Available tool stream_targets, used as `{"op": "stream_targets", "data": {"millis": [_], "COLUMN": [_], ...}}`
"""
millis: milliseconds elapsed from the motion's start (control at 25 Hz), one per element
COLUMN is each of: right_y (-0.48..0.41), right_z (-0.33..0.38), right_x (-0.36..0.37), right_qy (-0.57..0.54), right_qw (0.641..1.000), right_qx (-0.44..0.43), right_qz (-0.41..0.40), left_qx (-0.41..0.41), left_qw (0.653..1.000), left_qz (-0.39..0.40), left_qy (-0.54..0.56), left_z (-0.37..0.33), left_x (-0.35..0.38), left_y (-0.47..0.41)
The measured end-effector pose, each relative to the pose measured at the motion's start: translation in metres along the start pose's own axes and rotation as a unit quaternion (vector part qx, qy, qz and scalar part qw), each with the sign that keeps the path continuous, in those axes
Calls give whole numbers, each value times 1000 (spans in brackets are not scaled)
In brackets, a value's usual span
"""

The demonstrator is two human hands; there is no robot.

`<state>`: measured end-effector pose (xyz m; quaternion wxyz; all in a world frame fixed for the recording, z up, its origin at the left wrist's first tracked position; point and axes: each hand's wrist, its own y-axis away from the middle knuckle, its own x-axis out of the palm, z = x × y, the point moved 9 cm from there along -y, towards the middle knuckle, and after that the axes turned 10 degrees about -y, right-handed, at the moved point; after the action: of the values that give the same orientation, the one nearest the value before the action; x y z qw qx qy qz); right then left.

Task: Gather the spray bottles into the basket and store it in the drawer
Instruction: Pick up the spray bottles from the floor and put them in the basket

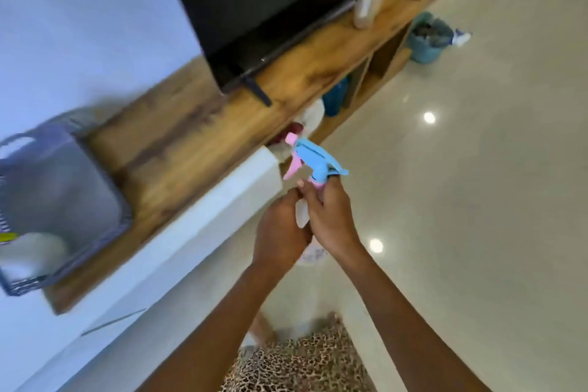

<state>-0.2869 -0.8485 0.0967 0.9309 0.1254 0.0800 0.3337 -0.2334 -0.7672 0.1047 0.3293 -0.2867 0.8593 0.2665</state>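
Head view: left hand (280, 232) and right hand (331, 216) grip spray bottle (313, 165) upright; nozzle (290, 138) points up-left.

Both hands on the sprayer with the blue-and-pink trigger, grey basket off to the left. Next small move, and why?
Probably carry the pale spray bottle with the blue-and-pink trigger left, over the grey plastic basket on the wooden cabinet top. Left hand and right hand both grip it above the floor, apart from the basket, which holds a white bottle.

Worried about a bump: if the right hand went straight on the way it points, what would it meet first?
The right hand, gripping the bottle, would likely meet the white cabinet corner first; depth is unclear.
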Motion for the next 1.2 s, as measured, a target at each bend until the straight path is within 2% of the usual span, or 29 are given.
{"op": "stream_targets", "data": {"millis": [80,160,240,280,360,440,640,880,960,1080,1120,1200], "right_y": [24,51,76,82,111,127,157,143,136,120,111,84], "right_z": [49,87,110,114,128,133,141,167,168,160,161,177], "right_x": [42,84,125,131,195,228,346,431,457,498,506,510], "right_qy": [-11,-48,-82,-82,-58,-38,-59,11,12,12,30,65], "right_qw": [995,980,958,951,932,930,953,960,955,944,945,954], "right_qx": [1,12,20,18,7,-8,-15,-133,-143,-100,-102,-160], "right_qz": [94,193,274,297,357,365,296,246,261,314,309,244], "left_qx": [-4,-11,-20,-21,-22,-19,-70,-48,-84,-163,-176,-192], "left_qw": [997,991,991,993,993,994,975,935,922,910,909,910], "left_qz": [-72,-103,-102,-85,-86,-75,-197,-295,-328,-356,-356,-346], "left_qy": [32,84,85,78,77,72,76,190,188,140,124,122], "left_z": [2,21,50,57,101,121,204,239,260,300,311,333], "left_x": [-67,-122,-164,-170,-220,-241,-339,-417,-442,-471,-478,-485], "left_y": [23,47,68,73,105,121,166,175,166,143,135,116]}}
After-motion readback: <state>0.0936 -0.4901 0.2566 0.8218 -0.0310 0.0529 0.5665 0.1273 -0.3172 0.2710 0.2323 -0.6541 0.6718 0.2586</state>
